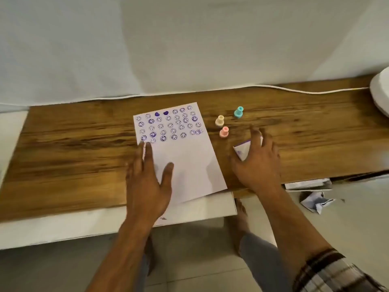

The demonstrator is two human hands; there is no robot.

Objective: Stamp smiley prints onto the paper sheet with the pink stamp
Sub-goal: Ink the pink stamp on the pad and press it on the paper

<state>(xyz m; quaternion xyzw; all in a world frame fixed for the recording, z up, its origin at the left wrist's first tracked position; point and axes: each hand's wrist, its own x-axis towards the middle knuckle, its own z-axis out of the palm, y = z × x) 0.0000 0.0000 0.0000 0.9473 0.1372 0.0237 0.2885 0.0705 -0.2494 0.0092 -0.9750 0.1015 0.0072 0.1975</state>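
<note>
A white paper sheet (189,161) lies on the wooden table (73,148), its upper half covered with several purple smiley prints and two solid hearts. The pink stamp (224,132) stands upright just right of the sheet, free of both hands. My left hand (147,182) rests flat on the sheet's lower left part, fingers spread. My right hand (257,159) hovers over a small white and purple packet (242,151), fingers apart, a short way below and right of the pink stamp; whether it touches the packet is unclear.
A cream stamp (220,120) and a teal stamp (239,112) stand behind the pink one. A white cable (294,90) runs along the table's back edge to a white object (381,91) at far right. Crumpled paper (315,203) lies on the floor. A white board (200,211) sticks out under the sheet.
</note>
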